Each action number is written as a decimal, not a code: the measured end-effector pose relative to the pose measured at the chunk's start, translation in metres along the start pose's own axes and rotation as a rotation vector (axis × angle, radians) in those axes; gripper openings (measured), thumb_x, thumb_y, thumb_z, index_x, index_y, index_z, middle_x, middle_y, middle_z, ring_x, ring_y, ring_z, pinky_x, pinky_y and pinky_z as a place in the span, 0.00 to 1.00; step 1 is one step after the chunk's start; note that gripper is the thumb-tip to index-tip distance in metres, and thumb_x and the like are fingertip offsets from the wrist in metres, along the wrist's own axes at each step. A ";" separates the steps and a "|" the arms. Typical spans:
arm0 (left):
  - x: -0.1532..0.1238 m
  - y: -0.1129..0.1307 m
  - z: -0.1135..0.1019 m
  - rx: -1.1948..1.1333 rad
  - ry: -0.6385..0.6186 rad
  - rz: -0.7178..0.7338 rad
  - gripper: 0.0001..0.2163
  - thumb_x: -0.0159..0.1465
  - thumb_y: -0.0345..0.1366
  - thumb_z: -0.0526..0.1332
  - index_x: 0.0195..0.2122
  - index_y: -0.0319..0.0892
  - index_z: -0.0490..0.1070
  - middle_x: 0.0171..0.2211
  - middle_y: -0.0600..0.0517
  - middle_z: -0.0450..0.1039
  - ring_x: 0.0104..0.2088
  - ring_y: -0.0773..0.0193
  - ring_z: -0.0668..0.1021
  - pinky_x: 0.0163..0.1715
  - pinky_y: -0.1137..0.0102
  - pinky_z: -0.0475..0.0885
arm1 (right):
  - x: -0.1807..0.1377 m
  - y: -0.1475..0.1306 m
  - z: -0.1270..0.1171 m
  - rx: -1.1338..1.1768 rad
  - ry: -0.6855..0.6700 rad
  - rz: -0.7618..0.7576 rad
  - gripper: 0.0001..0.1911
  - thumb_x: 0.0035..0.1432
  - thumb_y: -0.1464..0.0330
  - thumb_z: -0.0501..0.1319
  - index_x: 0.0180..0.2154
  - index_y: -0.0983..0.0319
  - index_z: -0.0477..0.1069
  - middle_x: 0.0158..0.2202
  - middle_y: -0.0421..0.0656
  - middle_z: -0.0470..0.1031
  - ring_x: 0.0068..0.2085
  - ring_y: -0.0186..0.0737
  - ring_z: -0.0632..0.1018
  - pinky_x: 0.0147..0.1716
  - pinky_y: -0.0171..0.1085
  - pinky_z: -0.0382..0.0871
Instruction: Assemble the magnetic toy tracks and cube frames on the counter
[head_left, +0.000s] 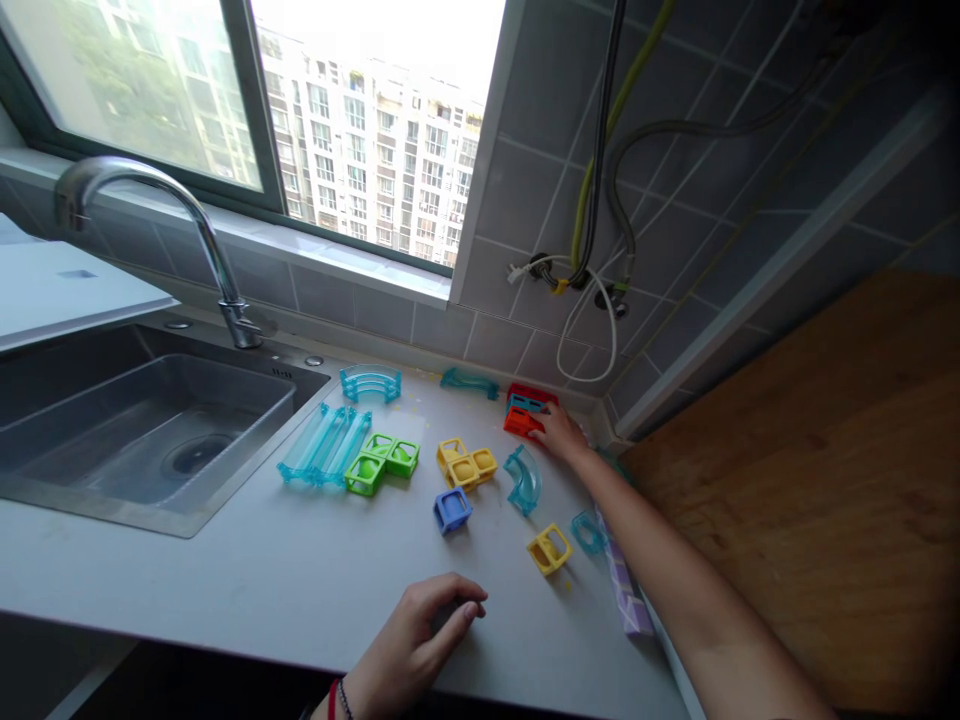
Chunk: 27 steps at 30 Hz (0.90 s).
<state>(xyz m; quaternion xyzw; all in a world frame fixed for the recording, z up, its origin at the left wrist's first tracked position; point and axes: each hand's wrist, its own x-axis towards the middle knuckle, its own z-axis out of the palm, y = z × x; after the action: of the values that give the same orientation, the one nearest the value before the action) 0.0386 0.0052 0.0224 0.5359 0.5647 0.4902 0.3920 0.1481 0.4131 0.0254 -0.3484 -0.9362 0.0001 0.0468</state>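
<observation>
My right hand (561, 433) reaches to the back of the countertop (262, 570) and its fingers touch an orange block (520, 421) that sits under a red and blue block stack (531, 399). My left hand (421, 632) rests curled near the counter's front edge; whether it holds anything is hidden. Between the hands lie a blue cube (452, 509), a yellow cube (549, 549), yellow blocks (466, 464), a curved teal track piece (523, 479) and a small teal piece (588, 531).
Green blocks (381, 462) and clear blue straight tracks (325, 445) lie beside the steel sink (142, 430) with its faucet (150, 215). Curved tracks (371, 383) sit near the wall. A purple strip (624, 585) lies under my right forearm. A wooden board (810, 470) stands at right.
</observation>
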 end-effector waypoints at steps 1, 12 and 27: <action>0.000 0.000 0.000 0.005 0.002 0.001 0.11 0.70 0.42 0.57 0.45 0.44 0.76 0.39 0.49 0.80 0.41 0.63 0.80 0.46 0.72 0.72 | -0.001 0.000 0.001 -0.006 0.015 -0.003 0.22 0.60 0.65 0.66 0.57 0.55 0.73 0.55 0.50 0.69 0.57 0.49 0.70 0.57 0.44 0.63; 0.000 0.001 0.000 0.036 0.009 0.008 0.10 0.70 0.41 0.57 0.45 0.45 0.76 0.40 0.50 0.80 0.42 0.63 0.80 0.46 0.73 0.72 | -0.002 0.003 0.013 -0.030 0.102 -0.050 0.24 0.63 0.69 0.61 0.61 0.56 0.68 0.62 0.49 0.67 0.61 0.49 0.68 0.60 0.46 0.62; 0.002 0.000 0.001 0.021 0.035 0.032 0.12 0.70 0.42 0.56 0.44 0.43 0.76 0.38 0.47 0.80 0.39 0.62 0.80 0.44 0.71 0.73 | -0.007 -0.007 0.005 0.069 0.142 -0.029 0.25 0.60 0.66 0.63 0.59 0.58 0.70 0.58 0.50 0.71 0.57 0.51 0.72 0.58 0.46 0.66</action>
<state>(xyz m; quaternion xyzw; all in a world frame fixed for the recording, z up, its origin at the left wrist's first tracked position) 0.0392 0.0069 0.0220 0.5403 0.5679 0.4996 0.3687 0.1489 0.4033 0.0200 -0.3321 -0.9349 0.0071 0.1249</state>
